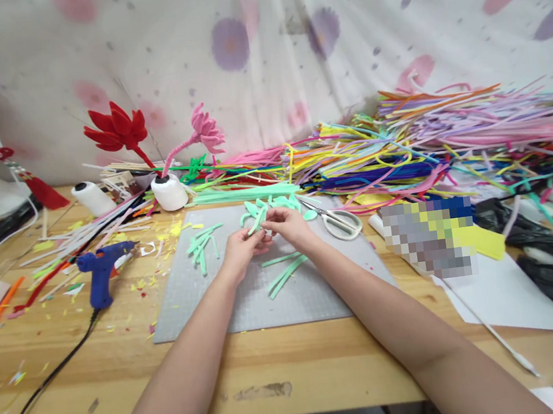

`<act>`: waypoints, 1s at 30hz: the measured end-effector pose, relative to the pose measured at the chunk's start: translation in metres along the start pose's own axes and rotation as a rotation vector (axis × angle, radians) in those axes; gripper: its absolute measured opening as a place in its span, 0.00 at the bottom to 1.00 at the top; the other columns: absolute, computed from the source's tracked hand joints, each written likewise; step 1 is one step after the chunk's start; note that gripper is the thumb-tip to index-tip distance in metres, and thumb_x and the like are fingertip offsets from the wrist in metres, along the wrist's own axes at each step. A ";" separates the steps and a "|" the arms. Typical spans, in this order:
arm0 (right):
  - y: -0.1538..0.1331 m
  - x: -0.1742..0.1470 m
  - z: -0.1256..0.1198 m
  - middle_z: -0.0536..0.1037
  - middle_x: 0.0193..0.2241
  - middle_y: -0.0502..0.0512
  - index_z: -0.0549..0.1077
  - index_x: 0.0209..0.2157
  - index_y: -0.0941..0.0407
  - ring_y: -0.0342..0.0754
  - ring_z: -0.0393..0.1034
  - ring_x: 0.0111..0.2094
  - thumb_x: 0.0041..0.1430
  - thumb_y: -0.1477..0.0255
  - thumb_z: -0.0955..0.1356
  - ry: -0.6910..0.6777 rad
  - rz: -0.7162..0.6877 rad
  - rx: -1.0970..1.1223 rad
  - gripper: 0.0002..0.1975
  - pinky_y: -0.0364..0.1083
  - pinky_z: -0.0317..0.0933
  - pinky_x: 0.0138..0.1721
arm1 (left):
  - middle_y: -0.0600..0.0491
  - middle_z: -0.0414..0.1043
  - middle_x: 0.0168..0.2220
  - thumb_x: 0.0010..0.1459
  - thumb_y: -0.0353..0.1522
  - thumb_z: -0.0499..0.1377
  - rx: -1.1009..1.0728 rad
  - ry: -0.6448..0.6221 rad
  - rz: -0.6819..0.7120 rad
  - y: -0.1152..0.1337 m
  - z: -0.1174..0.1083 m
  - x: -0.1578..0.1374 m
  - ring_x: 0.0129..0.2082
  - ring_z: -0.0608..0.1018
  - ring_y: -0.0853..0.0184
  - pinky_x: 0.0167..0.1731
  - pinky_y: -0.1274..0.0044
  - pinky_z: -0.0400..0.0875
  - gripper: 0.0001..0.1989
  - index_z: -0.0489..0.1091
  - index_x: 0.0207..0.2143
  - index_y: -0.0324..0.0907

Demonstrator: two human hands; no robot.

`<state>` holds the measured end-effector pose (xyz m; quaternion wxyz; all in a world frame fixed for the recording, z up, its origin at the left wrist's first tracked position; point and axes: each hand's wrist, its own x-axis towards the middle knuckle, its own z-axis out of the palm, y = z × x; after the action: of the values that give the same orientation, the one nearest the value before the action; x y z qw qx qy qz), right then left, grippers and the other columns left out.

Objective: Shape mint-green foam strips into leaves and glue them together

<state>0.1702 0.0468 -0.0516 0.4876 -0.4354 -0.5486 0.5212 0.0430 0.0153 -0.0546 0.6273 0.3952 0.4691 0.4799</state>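
Note:
Over the grey cutting mat [188, 312], my left hand [244, 251] and my right hand [289, 227] meet, both closed on one mint-green pipe cleaner [258, 218]. Its upper end sticks up past my fingertips; the rest is partly hidden by them. Bent mint-green pieces [283, 202] lie just beyond my hands. Short mint-green pipe cleaner lengths [202, 248] are heaped left of my left hand, and a few more strips [285, 276] lie below my right hand. Scissors [339, 223] with pale handles rest at the mat's upper right.
A blue glue gun [100, 272] lies at left, its cord running to the front edge. Red [118, 129] and pink [204, 132] fuzzy flowers stand behind the mat, near a white spool [170, 193]. Heaped colourful pipe cleaners [399, 138] fill the back right; white paper [509, 292] lies at right.

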 end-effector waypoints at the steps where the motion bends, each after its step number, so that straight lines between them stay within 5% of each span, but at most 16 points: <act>1: 0.001 0.000 0.001 0.69 0.19 0.46 0.67 0.22 0.58 0.40 0.62 0.22 0.34 0.69 0.71 0.039 -0.032 -0.037 0.11 0.42 0.57 0.25 | 0.50 0.73 0.23 0.40 0.33 0.63 -0.022 -0.003 -0.027 0.001 0.001 0.000 0.24 0.76 0.68 0.26 0.77 0.71 0.12 0.69 0.28 0.34; 4: 0.001 0.000 0.003 0.69 0.19 0.46 0.68 0.22 0.57 0.40 0.62 0.22 0.35 0.69 0.70 0.090 -0.077 -0.111 0.10 0.43 0.57 0.27 | 0.49 0.72 0.23 0.42 0.30 0.63 -0.049 -0.003 -0.084 0.002 0.002 0.000 0.22 0.75 0.69 0.24 0.79 0.70 0.09 0.69 0.26 0.33; 9: -0.001 -0.001 0.001 0.69 0.19 0.46 0.67 0.23 0.57 0.40 0.63 0.21 0.35 0.68 0.70 -0.027 0.033 0.003 0.11 0.43 0.58 0.26 | 0.48 0.72 0.23 0.43 0.31 0.62 -0.017 0.007 -0.077 0.000 0.002 0.002 0.22 0.75 0.69 0.24 0.79 0.70 0.09 0.69 0.27 0.33; 16: 0.000 0.002 -0.005 0.68 0.17 0.45 0.66 0.21 0.58 0.38 0.61 0.20 0.34 0.67 0.70 -0.031 0.086 0.039 0.12 0.41 0.57 0.25 | 0.49 0.73 0.29 0.43 0.41 0.60 0.122 -0.019 0.015 -0.004 0.000 0.001 0.29 0.75 0.67 0.25 0.78 0.70 0.19 0.71 0.35 0.37; 23: 0.000 0.002 -0.006 0.66 0.17 0.45 0.67 0.20 0.58 0.37 0.60 0.20 0.33 0.68 0.70 -0.015 0.084 -0.005 0.11 0.39 0.56 0.22 | 0.54 0.71 0.24 0.40 0.41 0.60 0.379 0.097 0.198 -0.014 -0.014 0.012 0.26 0.72 0.69 0.26 0.78 0.68 0.17 0.74 0.30 0.38; 27: 0.000 0.002 -0.006 0.66 0.17 0.45 0.67 0.20 0.59 0.37 0.60 0.20 0.34 0.67 0.70 -0.021 0.069 0.005 0.12 0.40 0.57 0.23 | 0.52 0.73 0.29 0.40 0.43 0.60 0.266 0.112 0.165 -0.009 -0.011 0.009 0.29 0.73 0.68 0.26 0.77 0.69 0.22 0.73 0.37 0.39; 30: 0.000 0.002 -0.006 0.66 0.17 0.45 0.66 0.20 0.59 0.37 0.60 0.20 0.33 0.67 0.71 -0.006 0.073 0.010 0.12 0.40 0.58 0.22 | 0.51 0.73 0.29 0.41 0.44 0.59 0.232 0.125 0.165 -0.006 -0.008 0.007 0.28 0.73 0.67 0.27 0.76 0.69 0.21 0.74 0.34 0.38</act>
<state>0.1753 0.0499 -0.0519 0.4687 -0.4510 -0.5313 0.5428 0.0373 0.0206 -0.0637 0.5057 0.4715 0.5254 0.4959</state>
